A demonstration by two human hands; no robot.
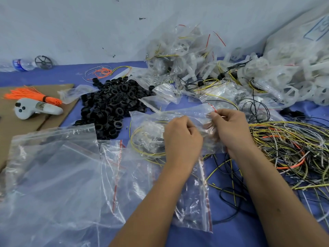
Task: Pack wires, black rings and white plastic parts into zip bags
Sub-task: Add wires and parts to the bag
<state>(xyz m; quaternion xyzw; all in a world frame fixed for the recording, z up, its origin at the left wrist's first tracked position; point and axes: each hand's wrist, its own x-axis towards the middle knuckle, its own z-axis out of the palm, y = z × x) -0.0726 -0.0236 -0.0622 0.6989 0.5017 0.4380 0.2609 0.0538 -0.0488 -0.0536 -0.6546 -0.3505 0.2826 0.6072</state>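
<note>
Two hands worked at one small zip bag in the middle of the blue counter. The left hand had its fingers curled and pinched the bag's upper edge, and the right hand pinched the same edge just beside it, near the red zip strip. Inside that bag, below and left of the left fingers, lay a coil of yellow wire with at least one dark ring, though the plastic blurred it too much to count.

One heap of black rings, far too many to number, sat beyond the left fingers, well apart from them. One tangle of loose wires, yellow, black, white and orange, spread just right of the right fingers. One mound of filled bags with white plastic parts rose farther off, beyond both hands.

Several empty zip bags lay overlapped near the left forearm; I could make out at least three, one under the wrists. Farther left, on one sheet of cardboard, were one bundle of orange wires and one white controller. One water bottle and one dark wheel lay against the wall.
</note>
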